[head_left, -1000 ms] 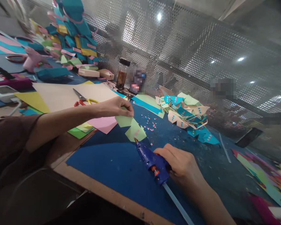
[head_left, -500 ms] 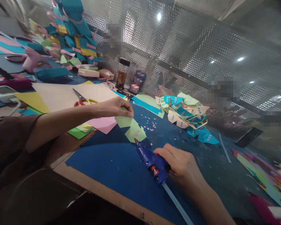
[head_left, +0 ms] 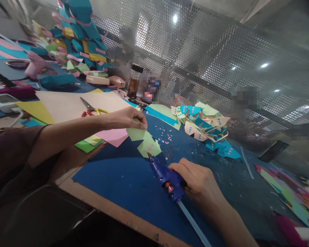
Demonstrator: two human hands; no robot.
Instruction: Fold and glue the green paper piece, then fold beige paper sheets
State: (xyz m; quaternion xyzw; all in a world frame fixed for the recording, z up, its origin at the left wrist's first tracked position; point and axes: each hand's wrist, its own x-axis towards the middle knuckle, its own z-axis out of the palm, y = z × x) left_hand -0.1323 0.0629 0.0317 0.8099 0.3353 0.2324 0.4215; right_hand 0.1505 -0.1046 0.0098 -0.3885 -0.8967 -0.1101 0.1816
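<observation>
The left hand [head_left: 138,119] pinches a light green paper [head_left: 146,145] between its thumb and fingers. The green paper has zigzag edges and a few little pink squares on it, and it sits in the middle, over the blue table top [head_left: 113,178]. The right hand [head_left: 195,176] is wrapped around a dark blue glue gun [head_left: 159,169]. Its tip points far and to the left, right at the near edge of the green paper; I cannot tell if they touch. A long, cloudy glue stick [head_left: 193,221] pokes out of the back of the gun, toward the near side.

Just right of the green paper, tiny pink and blue bits [head_left: 166,139] are scattered about. A bit left of it is a pink sheet [head_left: 115,136], partly under the left arm. Past that arm, scissors [head_left: 90,107] with red and yellow handles lie on a big cream sheet [head_left: 59,106].

Farther to the right is a messy pile of cut paper shapes [head_left: 201,121], blue, green and cream, many with small dots. On the far side stands a jar [head_left: 134,84] with a black lid. At the far left rises a tall stack of folded paper [head_left: 82,41], mostly blue. Behind it all is a gray wall full of little holes [head_left: 195,61].
</observation>
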